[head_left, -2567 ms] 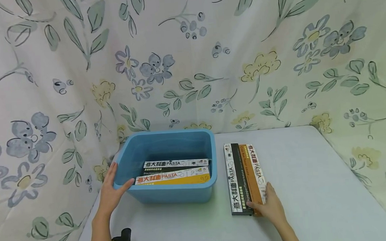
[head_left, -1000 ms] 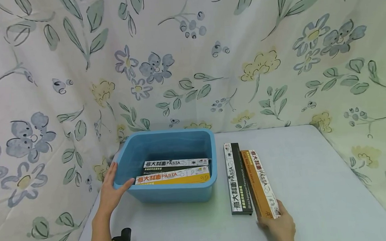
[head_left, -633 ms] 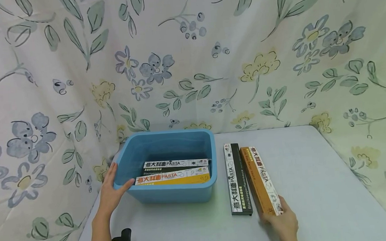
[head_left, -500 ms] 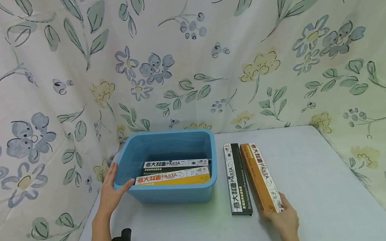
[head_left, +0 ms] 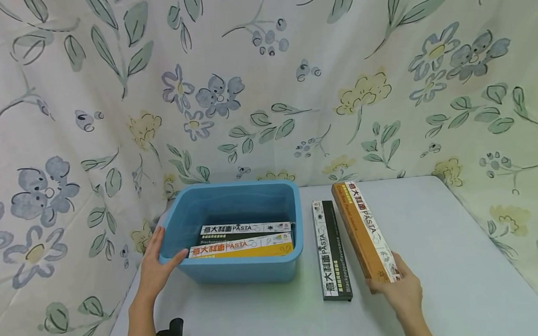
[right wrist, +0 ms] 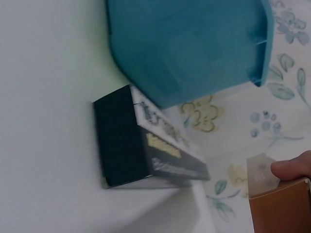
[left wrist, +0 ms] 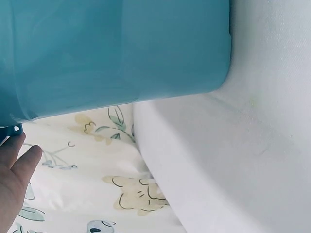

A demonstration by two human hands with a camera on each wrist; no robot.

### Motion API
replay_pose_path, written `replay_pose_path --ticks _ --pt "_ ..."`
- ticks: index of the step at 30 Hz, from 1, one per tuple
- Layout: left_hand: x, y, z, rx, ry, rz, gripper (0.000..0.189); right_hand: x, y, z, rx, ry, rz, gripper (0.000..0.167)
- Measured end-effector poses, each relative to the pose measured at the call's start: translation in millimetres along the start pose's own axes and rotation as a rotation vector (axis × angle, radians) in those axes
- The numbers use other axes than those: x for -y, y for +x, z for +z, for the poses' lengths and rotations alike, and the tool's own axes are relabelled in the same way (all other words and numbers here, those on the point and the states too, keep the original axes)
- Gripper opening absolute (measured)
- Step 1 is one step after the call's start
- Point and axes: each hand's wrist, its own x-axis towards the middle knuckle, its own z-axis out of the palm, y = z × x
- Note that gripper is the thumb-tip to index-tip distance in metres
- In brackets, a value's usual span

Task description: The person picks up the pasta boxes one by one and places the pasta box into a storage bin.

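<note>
My right hand [head_left: 398, 286] grips the near end of an orange-and-white pasta box [head_left: 363, 231], labelled crab roe flavor sauce. The box tilts a little, and its shadow falls on the table. In the right wrist view, the thumb [right wrist: 291, 167] presses on its edge. To its left a black-and-white pasta box [head_left: 331, 251] lies on the table. My left hand [head_left: 155, 270] rests at the front left corner of a blue plastic bin [head_left: 243, 272], fingers spread and fairly straight along the rim. Inside the bin lie a black pasta box [head_left: 245, 227] and a yellow one [head_left: 243, 245].
The white table [head_left: 450, 259] carries the bin on the left and the boxes to its right. A floral curtain [head_left: 264, 86] hangs behind the table and at both sides. A black strap piece [head_left: 171, 331] is on my left wrist.
My right hand first slid the orange pasta box back toward me, apart from the black one, then gripped its end and raised it forward. The left hand and bin have stayed in place.
</note>
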Motion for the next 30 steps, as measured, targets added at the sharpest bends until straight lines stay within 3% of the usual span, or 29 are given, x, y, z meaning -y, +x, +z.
replay_pose_path --ticks 16,24,30 --pt "-0.3 0.1 0.5 -0.004 -0.007 0.001 0.095 44.1 1.7 -8.8 0.068 0.13 -0.122 0.1" --pt "-0.5 -0.4 0.3 -0.003 -0.006 -0.005 0.095 66.6 2.5 -11.6 0.193 0.166 -0.158 0.1" --pt "0.0 0.3 0.7 -0.003 -0.01 -0.003 0.095 80.6 5.6 -14.7 0.254 0.156 -0.236 0.099"
